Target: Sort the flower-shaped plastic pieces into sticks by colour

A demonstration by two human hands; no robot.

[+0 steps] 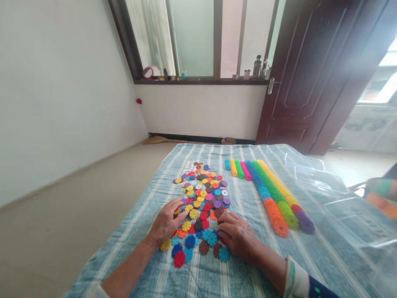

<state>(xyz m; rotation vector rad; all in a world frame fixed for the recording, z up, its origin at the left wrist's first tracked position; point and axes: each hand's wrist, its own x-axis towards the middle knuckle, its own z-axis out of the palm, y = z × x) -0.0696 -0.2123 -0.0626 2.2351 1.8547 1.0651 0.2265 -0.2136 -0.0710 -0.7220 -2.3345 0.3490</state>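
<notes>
A spread pile of flower-edged plastic discs [203, 193] in many colours lies on the striped cloth [198, 285]. At the pile's left edge rests my left hand [167, 222], its thumb and forefinger apart beside a yellow disc [193, 213]. Across the pile, my right hand [238, 235] lies low over the right edge with bent fingers drawn together. A sliver of red shows by its fingers, and whatever lies under them is hidden. Brown discs [204, 248] and a blue disc [224, 254] are close to that hand.
Long stacked rows of discs, such as the green row [276, 194], lie to the right, with shorter rows [240, 169] behind. Clear plastic boxes [321, 180] and a clear lid [362, 221] stand at the far right. Beyond the cloth are a wall and a door [291, 82].
</notes>
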